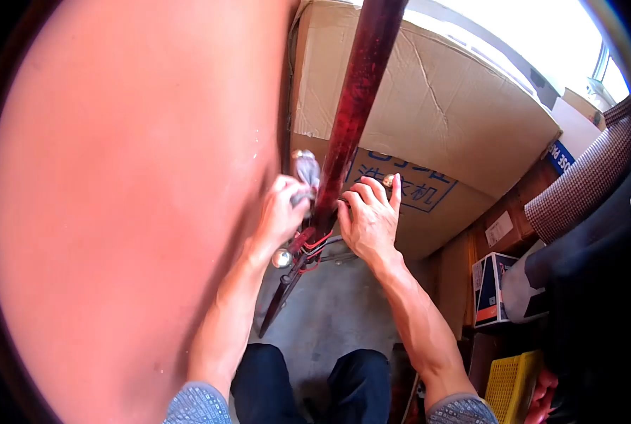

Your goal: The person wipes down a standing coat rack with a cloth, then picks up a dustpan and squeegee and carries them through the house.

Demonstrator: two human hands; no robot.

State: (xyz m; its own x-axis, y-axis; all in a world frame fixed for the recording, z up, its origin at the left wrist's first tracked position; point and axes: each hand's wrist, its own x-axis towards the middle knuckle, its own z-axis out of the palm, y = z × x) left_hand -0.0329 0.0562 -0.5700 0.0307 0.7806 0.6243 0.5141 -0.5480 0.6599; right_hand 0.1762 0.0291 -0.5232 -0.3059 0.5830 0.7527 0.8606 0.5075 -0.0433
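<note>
here, a dark red pole (361,92) stands right in front of us

it looks glossy and mottled, with red cord (317,244) wound low down and a gold ball (281,258) jutting out near the cord. our left hand (281,212) has its fingers clamped on a gray cloth (307,169) beside the pole. on the pole's other side, our right hand (370,222) has fingers partly curled; we cannot tell whether they grip anything. a pink wall (139,177) crowds the left and a big cardboard box (471,92) blocks the space behind.
</note>
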